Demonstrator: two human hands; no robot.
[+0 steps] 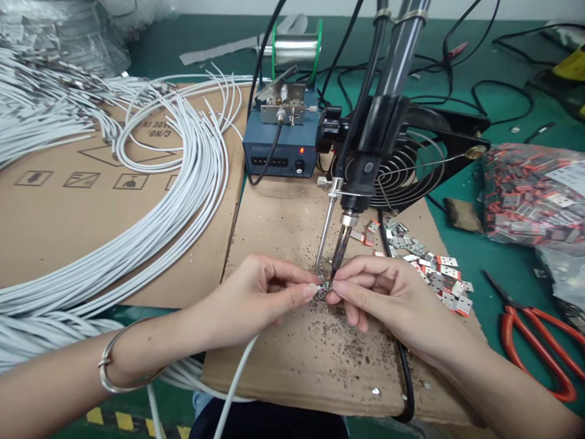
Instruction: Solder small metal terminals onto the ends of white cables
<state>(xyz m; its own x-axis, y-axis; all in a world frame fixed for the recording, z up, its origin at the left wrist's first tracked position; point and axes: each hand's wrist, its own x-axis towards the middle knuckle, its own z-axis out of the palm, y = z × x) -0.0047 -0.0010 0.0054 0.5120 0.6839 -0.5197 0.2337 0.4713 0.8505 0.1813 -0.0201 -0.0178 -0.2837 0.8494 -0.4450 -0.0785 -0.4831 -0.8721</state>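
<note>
My left hand (269, 291) is closed in a pinch on the end of a white cable (237, 375), which hangs down below the palm. Opposite it, my right hand (381, 289) pinches a small metal piece that looks like a USB connector, mostly hidden by the fingertips. Both sets of fingertips nearly meet under the soldering iron (342, 244), whose tip points down at the joint between them. Beside the iron, a thin bent solder feed tube (325, 235) ends at the same spot.
Behind stands a blue solder feeder (280, 146) with a solder spool (297, 50) and a black fan (402, 164). Loose USB connectors (439, 274) lie right, near red-handled cutters (539, 341) and a bag of connectors (534, 195). Bundled white cables (183, 207) cover the cardboard left.
</note>
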